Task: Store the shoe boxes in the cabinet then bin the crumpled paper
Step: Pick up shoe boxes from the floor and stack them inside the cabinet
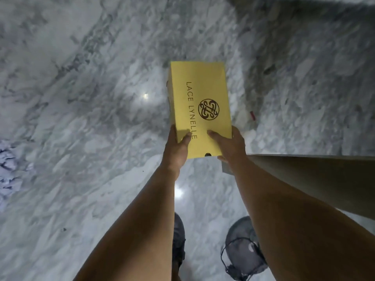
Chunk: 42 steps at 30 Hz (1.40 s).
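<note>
A yellow shoe box [199, 106] is held above the marble floor [81, 118], clasped at its near end between left hand [176, 151] and right hand [229, 147]; stiff, apparently light cardboard, best gripped by opposite sides.

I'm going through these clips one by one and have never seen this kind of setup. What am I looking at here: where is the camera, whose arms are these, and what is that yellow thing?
There is no machine here. The single picture comes from a wide-angle camera worn on a person's head, looking down past their outstretched arms to the floor.

Both hands grip the near end of a yellow shoe box printed "LACE LYNELLE" with a round emblem: the left hand on its left edge, the right hand on its right, thumbs on top. The box is held in the air above a grey-white marble floor.

At the far left edge lies something white that looks like crumpled paper. A brown flat panel juts in from the right. The person's dark shoes show at the bottom.
</note>
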Tool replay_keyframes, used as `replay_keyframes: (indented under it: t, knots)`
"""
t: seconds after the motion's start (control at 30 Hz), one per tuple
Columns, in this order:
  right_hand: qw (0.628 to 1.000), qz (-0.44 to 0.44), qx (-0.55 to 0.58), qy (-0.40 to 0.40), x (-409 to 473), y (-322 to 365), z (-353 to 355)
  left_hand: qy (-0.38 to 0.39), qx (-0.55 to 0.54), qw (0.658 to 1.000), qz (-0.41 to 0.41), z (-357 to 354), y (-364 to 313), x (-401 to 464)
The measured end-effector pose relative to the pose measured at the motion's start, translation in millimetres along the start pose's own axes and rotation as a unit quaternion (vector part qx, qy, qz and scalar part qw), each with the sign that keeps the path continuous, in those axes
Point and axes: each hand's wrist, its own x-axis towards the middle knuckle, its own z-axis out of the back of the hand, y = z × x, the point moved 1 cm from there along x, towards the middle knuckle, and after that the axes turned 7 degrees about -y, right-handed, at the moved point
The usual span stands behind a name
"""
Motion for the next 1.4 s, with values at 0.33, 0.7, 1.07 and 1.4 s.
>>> replay_keyframes:
  t: [0.33,0.7,1.07,1.4]
  knots:
    - [0.994,0.096,-0.047,0.021,-171.9,-24.4,3.5,-0.089,-0.073,0.993,0.020,93.7,39.7,-136.4]
    - [0.929,0.242,-0.207,0.189,-529.0,-47.7,-21.3,-0.224,-0.201,0.953,0.020,340.6,124.9,-459.3]
    - [0.816,0.412,-0.240,0.328,-871.3,-1.3,-75.7,-0.410,-0.299,0.862,0.003,551.5,144.4,-715.4]
    - [0.766,0.475,-0.242,0.359,-992.0,140.1,-210.7,-0.468,-0.323,0.820,-0.063,720.4,56.5,-723.6]
